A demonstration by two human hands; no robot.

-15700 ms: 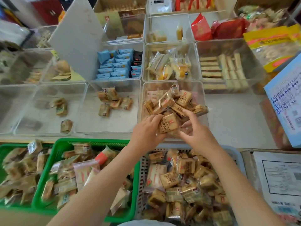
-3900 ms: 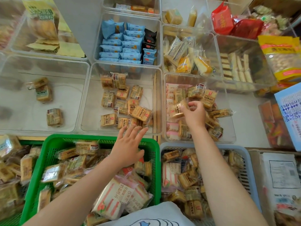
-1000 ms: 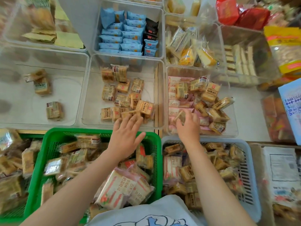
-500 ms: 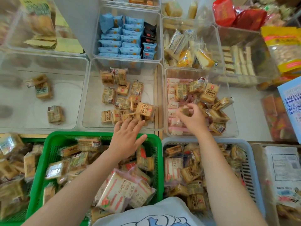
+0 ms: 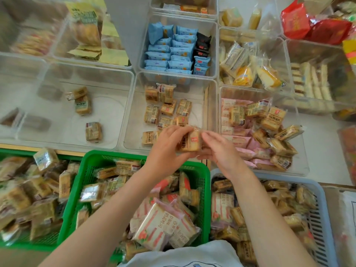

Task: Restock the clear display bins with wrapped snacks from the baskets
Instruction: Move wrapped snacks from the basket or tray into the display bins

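While left hand (image 5: 165,149) grips it, wrapped snack (image 5: 189,141) touches right fingers (image 5: 211,136).

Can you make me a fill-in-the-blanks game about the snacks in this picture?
1. Both hands meet at one wrapped snack, above the ____ clear bin.
2. The basket under the left hand is ____.
3. The packets in the bin behind the middle one are mostly ____.
4. The right hand reaches over the ____ basket.

Answers: middle, green, blue, grey

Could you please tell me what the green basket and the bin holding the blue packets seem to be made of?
Green basket: apparently moulded plastic, slightly glossy, with slotted lattice walls. Bin with the blue packets: likely clear rigid plastic, acrylic or similar; the contents show through its shiny walls.
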